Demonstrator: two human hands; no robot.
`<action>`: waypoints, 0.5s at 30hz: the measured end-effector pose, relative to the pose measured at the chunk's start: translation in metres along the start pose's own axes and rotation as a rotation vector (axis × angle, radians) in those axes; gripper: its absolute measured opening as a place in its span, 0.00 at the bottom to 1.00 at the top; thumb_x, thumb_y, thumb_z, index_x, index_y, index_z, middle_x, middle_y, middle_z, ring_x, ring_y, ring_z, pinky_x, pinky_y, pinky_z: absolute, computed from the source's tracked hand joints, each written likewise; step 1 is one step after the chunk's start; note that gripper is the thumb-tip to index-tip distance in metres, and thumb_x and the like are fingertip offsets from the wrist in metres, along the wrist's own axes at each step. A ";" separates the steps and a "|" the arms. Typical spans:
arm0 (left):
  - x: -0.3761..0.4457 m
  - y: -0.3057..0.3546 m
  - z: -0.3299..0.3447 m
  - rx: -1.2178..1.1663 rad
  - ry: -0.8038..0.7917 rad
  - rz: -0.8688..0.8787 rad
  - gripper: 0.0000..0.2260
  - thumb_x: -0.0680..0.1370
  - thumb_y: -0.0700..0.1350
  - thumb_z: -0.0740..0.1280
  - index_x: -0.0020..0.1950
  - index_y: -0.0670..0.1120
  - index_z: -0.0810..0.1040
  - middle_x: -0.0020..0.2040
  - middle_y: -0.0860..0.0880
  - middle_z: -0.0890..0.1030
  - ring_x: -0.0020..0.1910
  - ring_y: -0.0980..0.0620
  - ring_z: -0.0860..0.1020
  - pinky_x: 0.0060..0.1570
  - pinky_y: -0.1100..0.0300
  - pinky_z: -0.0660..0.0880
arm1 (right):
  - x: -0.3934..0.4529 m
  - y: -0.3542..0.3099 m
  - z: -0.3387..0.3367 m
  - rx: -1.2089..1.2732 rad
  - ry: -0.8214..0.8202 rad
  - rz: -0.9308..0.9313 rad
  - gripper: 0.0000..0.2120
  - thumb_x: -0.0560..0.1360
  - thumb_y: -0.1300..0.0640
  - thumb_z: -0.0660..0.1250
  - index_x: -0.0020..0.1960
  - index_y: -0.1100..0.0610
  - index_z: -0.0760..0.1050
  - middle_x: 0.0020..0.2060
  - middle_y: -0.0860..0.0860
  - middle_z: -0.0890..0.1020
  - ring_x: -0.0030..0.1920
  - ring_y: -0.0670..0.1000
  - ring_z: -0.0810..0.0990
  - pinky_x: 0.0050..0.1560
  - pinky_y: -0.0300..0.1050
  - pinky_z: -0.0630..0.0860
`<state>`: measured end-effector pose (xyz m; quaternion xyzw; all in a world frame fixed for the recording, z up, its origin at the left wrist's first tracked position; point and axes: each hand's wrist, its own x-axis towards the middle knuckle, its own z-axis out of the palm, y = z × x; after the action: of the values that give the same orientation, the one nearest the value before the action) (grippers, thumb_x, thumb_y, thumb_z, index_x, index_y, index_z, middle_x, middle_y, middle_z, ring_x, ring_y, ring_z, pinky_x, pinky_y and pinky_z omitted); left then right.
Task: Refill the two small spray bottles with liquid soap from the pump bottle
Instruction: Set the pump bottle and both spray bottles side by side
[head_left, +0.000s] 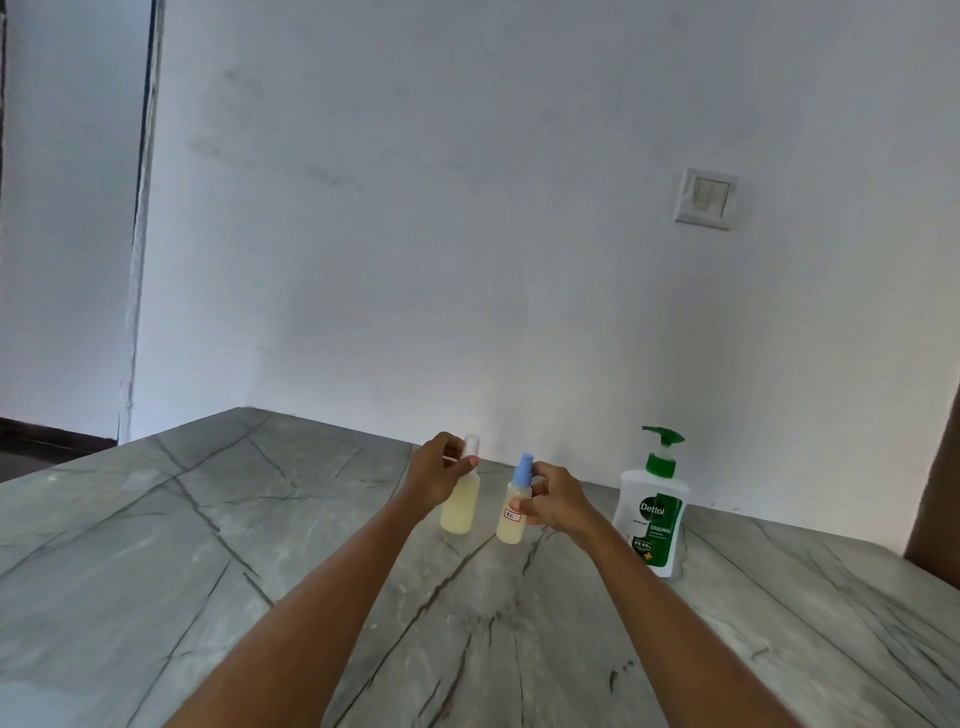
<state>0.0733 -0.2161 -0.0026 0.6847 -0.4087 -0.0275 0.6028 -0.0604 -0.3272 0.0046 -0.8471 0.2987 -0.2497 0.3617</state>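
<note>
Both hands are out over the grey marble-patterned table, each on one of the two small clear plastic spray bottles of pale yellow liquid. The left hand grips the white-capped spray bottle around its neck and shoulder, thumb across the front. The right hand pinches the blue-nozzled spray bottle, the one with a small red-bordered label, at its upper body. Whether either bottle base is resting on the table or just lifted off it is hard to tell from this angle.

Both bottles stand close together near the far edge of the table, long axes nearly upright, tops leaning slightly away toward the wall. The white Dettol pump bottle with the green pump head stands upright to their right, apart from them, spout pointing right.

The step in hand looks like taking up the bottles to open them. Done well, one hand should steady a bottle's body low while the other twists off the spray top, keeping the bottle vertical so nothing spills.
</note>
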 end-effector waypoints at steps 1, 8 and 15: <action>0.000 0.000 -0.001 0.003 -0.009 -0.004 0.13 0.76 0.41 0.67 0.56 0.36 0.73 0.49 0.46 0.75 0.47 0.51 0.73 0.44 0.61 0.69 | 0.000 0.000 0.000 0.001 -0.001 0.003 0.24 0.70 0.65 0.72 0.64 0.63 0.70 0.56 0.61 0.79 0.56 0.59 0.79 0.56 0.54 0.78; 0.000 0.000 -0.001 0.020 -0.067 0.000 0.13 0.78 0.41 0.63 0.59 0.35 0.71 0.57 0.38 0.76 0.49 0.50 0.72 0.47 0.60 0.67 | -0.001 -0.001 0.000 0.003 0.004 -0.001 0.24 0.69 0.65 0.72 0.64 0.63 0.71 0.55 0.61 0.80 0.56 0.59 0.79 0.57 0.56 0.77; -0.009 -0.003 0.002 0.038 -0.101 -0.046 0.21 0.75 0.45 0.69 0.64 0.38 0.68 0.57 0.45 0.74 0.56 0.47 0.73 0.53 0.57 0.69 | -0.002 0.000 0.002 0.019 0.015 0.010 0.21 0.70 0.66 0.71 0.62 0.64 0.72 0.50 0.59 0.79 0.54 0.58 0.79 0.56 0.56 0.78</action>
<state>0.0677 -0.2125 -0.0105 0.7028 -0.4234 -0.0683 0.5675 -0.0608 -0.3246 0.0032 -0.8402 0.3033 -0.2569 0.3690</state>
